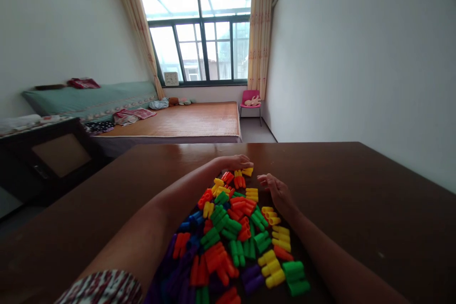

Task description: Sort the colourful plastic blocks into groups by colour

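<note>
A heap of plastic building pieces shaped like joined tubes lies on the dark brown table (356,190), between my two forearms. My left hand (235,162) stretches over the far end of the heap, palm down with fingers extended. Just by its fingertips lies a yellow piece (248,171); whether they touch is unclear. A yellow-and-orange pair (239,179) sits below that hand. To the right of the heap, my right hand (278,194) is open, fingers slightly bent and pointing left, holding nothing visible. Closest to it are yellow pieces (252,194) and more yellow ones (271,216).
Green pieces (220,217) fill the heap's middle, purple pieces (181,275) its near left. Beyond the table stand a bed (192,121), a pink chair (250,96) and a dark cabinet (60,154). A white wall (374,57) runs along the right.
</note>
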Demonstrator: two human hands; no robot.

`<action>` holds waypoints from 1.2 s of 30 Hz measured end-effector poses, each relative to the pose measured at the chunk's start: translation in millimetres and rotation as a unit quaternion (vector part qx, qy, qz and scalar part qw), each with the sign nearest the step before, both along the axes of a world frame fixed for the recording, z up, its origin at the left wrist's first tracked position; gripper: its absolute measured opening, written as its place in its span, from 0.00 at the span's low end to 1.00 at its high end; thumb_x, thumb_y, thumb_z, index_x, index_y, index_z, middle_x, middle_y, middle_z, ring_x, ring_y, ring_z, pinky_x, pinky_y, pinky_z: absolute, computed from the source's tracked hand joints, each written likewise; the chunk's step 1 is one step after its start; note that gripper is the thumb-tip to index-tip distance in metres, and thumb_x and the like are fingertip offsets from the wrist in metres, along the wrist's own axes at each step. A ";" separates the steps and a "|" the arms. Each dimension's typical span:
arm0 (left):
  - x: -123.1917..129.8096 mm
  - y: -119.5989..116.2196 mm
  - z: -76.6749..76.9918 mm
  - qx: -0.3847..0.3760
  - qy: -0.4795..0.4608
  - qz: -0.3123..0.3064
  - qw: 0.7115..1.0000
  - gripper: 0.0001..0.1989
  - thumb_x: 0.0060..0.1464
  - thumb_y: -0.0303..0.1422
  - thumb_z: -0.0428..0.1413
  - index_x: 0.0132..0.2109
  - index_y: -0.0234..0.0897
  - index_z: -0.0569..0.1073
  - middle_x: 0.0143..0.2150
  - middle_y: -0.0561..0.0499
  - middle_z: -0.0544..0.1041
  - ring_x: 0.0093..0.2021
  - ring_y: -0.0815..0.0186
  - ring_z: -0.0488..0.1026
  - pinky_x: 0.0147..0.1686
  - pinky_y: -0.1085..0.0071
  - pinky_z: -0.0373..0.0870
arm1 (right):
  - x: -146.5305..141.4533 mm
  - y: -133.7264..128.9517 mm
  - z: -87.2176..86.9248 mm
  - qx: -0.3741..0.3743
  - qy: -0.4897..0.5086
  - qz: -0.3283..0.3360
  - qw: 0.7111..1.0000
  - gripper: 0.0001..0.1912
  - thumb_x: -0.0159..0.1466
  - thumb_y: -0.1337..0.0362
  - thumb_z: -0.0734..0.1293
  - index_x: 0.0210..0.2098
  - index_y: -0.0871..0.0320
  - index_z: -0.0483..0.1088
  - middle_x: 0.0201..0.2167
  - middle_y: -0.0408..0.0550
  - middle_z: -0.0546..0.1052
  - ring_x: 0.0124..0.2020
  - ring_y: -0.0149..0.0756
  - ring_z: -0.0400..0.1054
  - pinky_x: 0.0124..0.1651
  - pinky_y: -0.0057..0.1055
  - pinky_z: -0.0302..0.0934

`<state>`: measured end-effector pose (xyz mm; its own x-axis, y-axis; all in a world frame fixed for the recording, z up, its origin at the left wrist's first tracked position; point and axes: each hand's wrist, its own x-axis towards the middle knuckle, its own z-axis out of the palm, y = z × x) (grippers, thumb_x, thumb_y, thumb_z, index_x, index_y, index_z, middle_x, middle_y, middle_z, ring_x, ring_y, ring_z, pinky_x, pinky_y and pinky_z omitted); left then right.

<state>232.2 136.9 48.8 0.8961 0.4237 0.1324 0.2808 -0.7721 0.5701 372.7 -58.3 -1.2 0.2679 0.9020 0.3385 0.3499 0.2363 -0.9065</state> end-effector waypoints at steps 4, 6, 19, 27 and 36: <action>-40.1 -37.9 28.4 -0.067 0.080 -0.094 0.990 0.24 0.54 0.55 0.52 0.40 0.42 0.81 0.45 0.51 0.80 0.47 0.62 0.75 0.51 0.73 0.67 | 1.4 2.0 -0.9 -0.008 0.019 -0.005 1.000 0.33 0.64 0.38 0.52 0.39 0.56 0.75 0.42 0.53 0.79 0.38 0.43 0.73 0.39 0.37 0.68; -73.1 -57.3 42.3 -0.055 0.045 -0.033 0.997 0.25 0.55 0.55 0.51 0.43 0.42 0.81 0.53 0.50 0.77 0.51 0.60 0.73 0.53 0.71 0.66 | 2.6 2.2 -0.6 -0.007 0.021 -0.008 1.000 0.34 0.63 0.36 0.52 0.38 0.57 0.76 0.40 0.54 0.79 0.38 0.43 0.73 0.38 0.37 0.68; -285.0 -239.9 19.8 0.145 0.026 0.243 0.959 0.32 0.53 0.56 0.52 0.62 0.54 0.66 0.69 0.50 0.57 0.68 0.50 0.53 0.64 0.55 0.53 | 19.4 10.5 -9.2 -0.045 0.100 0.031 0.994 0.33 0.58 0.34 0.57 0.34 0.59 0.75 0.38 0.55 0.79 0.40 0.43 0.73 0.47 0.41 0.68; -222.9 -297.7 8.0 0.265 0.085 0.013 0.960 0.34 0.57 0.50 0.53 0.68 0.57 0.53 0.70 0.52 0.54 0.69 0.51 0.48 0.66 0.49 0.34 | 12.9 -33.8 -1.6 -0.119 0.102 0.029 0.987 0.28 0.59 0.39 0.62 0.38 0.57 0.76 0.47 0.54 0.78 0.52 0.47 0.69 0.60 0.45 0.59; -188.8 -258.9 -1.0 0.304 0.058 0.065 0.949 0.27 0.62 0.47 0.48 0.66 0.53 0.59 0.68 0.50 0.59 0.68 0.55 0.52 0.66 0.50 0.35 | 3.3 -60.3 -13.9 -0.082 0.117 0.009 0.990 0.32 0.59 0.37 0.60 0.46 0.56 0.72 0.53 0.54 0.74 0.56 0.47 0.67 0.60 0.45 0.59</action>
<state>43.4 -122.0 47.9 0.8645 0.4088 0.2924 0.4303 -0.9026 -0.0103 376.0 -118.6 -15.1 0.3049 0.9450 0.1184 0.1229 0.0843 -0.9888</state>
